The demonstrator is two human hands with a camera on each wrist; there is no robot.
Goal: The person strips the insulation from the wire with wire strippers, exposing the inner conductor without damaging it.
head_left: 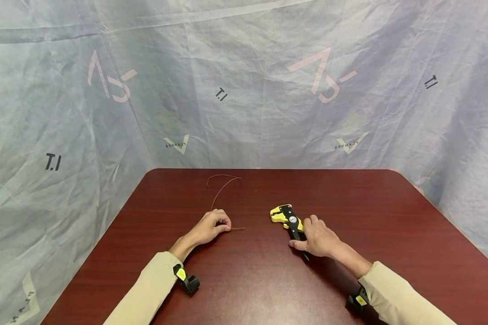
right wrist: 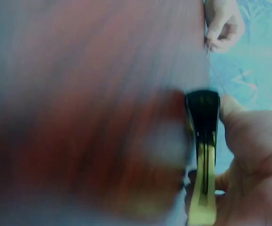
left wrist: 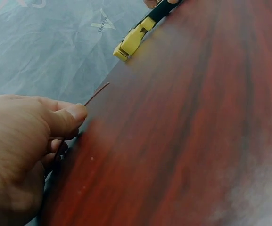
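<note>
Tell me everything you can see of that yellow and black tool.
The hand tool looks mostly plastic, with a chunky yellow-and-black head and a round, pale label on its black part. Its head points toward the far left of the reddish-brown table. The person's right hand holds it around the handles, partly hiding them. Whether it touches the tabletop is hard to tell.

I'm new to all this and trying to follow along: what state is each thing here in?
Thin reddish-brown wire, slack, curved, pinched near one end
Yellow-and-black plier-like tool, held by its handles; whether its jaws are open, I can't tell
Person's bare left hand, pinching the wire
Person's bare right hand, gripping the tool
Dark red wood-grain table, flat, glossy
Grey printed cloth, hanging, creased
</note>
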